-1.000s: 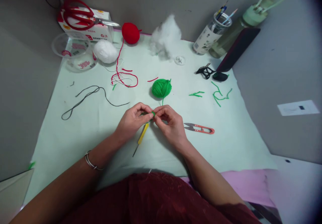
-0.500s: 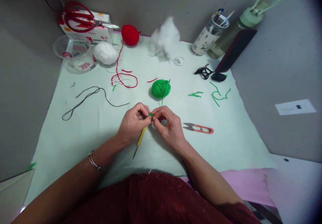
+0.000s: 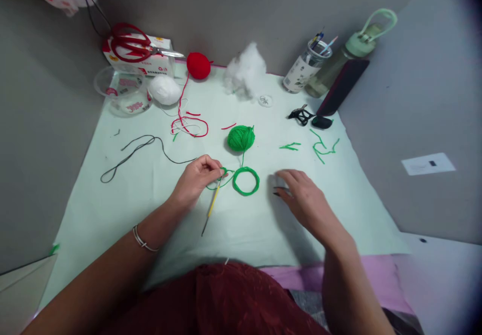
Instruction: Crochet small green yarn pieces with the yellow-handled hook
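Your left hand (image 3: 198, 180) has thumb and fingers pinched on a small green yarn piece (image 3: 223, 171), just over the worktop (image 3: 169, 254), left of centre. Loose green strand loops below and beside those fingertips. A yellow-handled hook (image 3: 213, 202) slants down from just under the piece, dark end toward you; contact between the two can't be made out.

Your right hand (image 3: 309, 202) is well apart, fingers bent over the snips (image 3: 281, 189). Dark blade tips show past your fingers, pointing left; the rest is covered. Hand slightly blurred: can't tell whether it grips them.

Between your hands, a green yarn ring (image 3: 245, 194) lies flat. Just beyond it, the green ball (image 3: 241, 138), a strand running from it toward the ring. Black cord (image 3: 181, 162) beyond your left hand; green clippings (image 3: 289, 147) beyond your right. Farther back: red ball (image 3: 198, 66), white ball (image 3: 164, 90), fluffy stuffing (image 3: 246, 71).
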### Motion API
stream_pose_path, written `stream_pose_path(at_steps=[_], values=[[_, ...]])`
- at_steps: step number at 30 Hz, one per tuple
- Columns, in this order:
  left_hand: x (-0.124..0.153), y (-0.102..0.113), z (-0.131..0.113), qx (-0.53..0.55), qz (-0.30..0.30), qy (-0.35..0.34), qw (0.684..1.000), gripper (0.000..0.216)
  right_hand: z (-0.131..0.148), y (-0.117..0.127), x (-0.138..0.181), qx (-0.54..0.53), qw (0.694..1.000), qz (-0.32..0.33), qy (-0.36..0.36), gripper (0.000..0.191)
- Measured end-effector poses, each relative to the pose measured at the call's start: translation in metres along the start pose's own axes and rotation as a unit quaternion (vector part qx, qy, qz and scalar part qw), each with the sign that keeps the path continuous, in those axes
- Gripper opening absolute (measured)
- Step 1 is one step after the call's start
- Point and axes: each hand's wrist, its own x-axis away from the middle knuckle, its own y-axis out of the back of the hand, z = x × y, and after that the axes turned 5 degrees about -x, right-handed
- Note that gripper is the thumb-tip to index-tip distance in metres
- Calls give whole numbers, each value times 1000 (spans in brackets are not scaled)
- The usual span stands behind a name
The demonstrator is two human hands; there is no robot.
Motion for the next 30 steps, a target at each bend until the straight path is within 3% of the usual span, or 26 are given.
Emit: stream_pose_path(at_steps=[3,7,12,18,24,30], values=[[1,0,-3,18,-1,14,1000,30,-31,7,30,111,993,31,-6,38],[3,-2,-7,38,-2,27,999,30,-38,-5,44,134,991,-14,-21,27],[4,-2,-7,63,-2,33,997,30,-12,-5,26,-18,994,-70,-86,20],[7,-3,-8,72,-2,31,997,30,33,-7,-1,-203,978,-14,-37,26],[10,-5,-10,67,10,23,997,28,51,-30,-19,-266,963,-41,-4,25],[12,-5,-11,64,16,24,998,26,66,-34,-27,-292,954,-58,4,25]])
